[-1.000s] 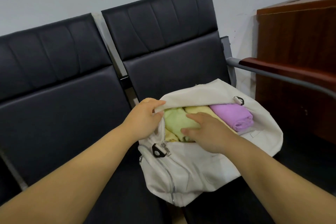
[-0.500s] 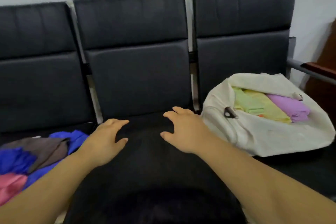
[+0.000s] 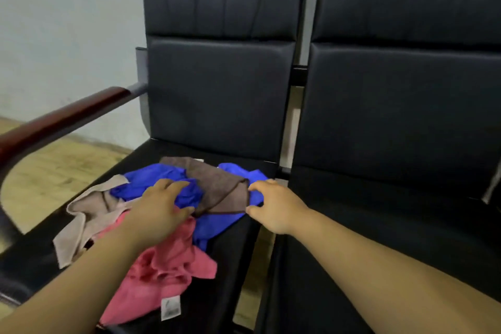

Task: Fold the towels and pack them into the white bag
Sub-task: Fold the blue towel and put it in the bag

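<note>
- Counting, big to small: 1 wall (image 3: pixel 67 22), 2 black padded chairs, 1 armrest (image 3: pixel 62 119), 4 towel colours in one heap, 2 hands, 1 label (image 3: pixel 170 306).
- Room: the wall is pale and plain, and the floor (image 3: pixel 54 171) at lower left is light wood.
- Surface: the left chair (image 3: pixel 217 89) and right chair (image 3: pixel 393 117) stand side by side with a narrow gap between them. The armrest is red-brown wood on a grey bar, on the left chair's outer side.
- All the towels lie unfolded and crumpled on the left chair's seat.
- The blue towel (image 3: pixel 217 225) shows in several patches at the middle and back. I can't tell whether it is one piece or two.
- The pink towel (image 3: pixel 168 274) is nearest the camera and hangs toward the seat's front edge. The white label is at its lower hem.
- The beige towel (image 3: pixel 81 214) is on the armrest side of the heap.
- The brown towel (image 3: pixel 217 187) lies on top of the blue one toward the back, with a dark-trimmed corner pointing right.
- The left hand (image 3: pixel 160 206) is palm down on the heap. Its fingers are spread and slightly bent on the blue cloth, with the thumb by the brown towel's lower edge. No clear grip is visible.
- The right hand (image 3: pixel 273 206) is at the heap's right edge. Thumb and forefinger form an open C around the brown towel's right corner, with blue cloth showing in the gap. I can't tell whether the fingertips touch the cloth.
</note>
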Available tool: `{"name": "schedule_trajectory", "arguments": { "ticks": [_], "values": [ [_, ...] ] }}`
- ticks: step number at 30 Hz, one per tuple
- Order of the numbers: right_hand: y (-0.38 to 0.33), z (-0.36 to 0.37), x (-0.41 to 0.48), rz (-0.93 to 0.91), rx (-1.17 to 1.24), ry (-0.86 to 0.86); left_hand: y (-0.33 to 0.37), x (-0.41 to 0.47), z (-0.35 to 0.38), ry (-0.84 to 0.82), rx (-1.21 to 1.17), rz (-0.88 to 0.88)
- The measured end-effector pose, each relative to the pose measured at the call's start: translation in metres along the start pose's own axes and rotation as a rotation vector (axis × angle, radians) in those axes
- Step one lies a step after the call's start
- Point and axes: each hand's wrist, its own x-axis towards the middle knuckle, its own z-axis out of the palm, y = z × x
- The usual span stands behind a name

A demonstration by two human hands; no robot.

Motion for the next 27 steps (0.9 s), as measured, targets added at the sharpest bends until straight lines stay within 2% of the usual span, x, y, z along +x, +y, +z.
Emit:
{"name": "schedule_trajectory", "arguments": {
  "ticks": [5,8,11,14,18,20,24,27],
  "values": [
    [-0.011,0.027,0.07,0.036,0.013,0.064,-0.022,0.048,0.019,-0.002,0.02,0.075],
    [0.001,0.027,0.097,0.185,-0.052,0.16,-0.012,0.073,0.031,-0.022,-0.002,0.204],
    [0.024,0.021,0.103,0.308,-0.028,0.135,0.011,0.093,0.045,-0.056,-0.057,0.31],
    [0.043,0.022,0.1,0.262,0.115,0.104,0.037,0.106,0.059,-0.141,-0.085,0.344],
    [0.052,0.008,0.091,0.272,0.411,0.158,0.041,0.105,0.075,-0.22,-0.204,0.265],
    [0.055,-0.006,0.083,0.28,0.567,0.225,0.033,0.1,0.079,-0.208,-0.196,0.252],
    [0.062,-0.042,0.063,0.252,0.657,0.35,0.032,0.088,0.077,-0.201,-0.166,0.228],
    [0.066,-0.073,0.039,0.304,0.798,0.52,0.034,0.077,0.075,-0.243,-0.123,0.185]
  ]
}}
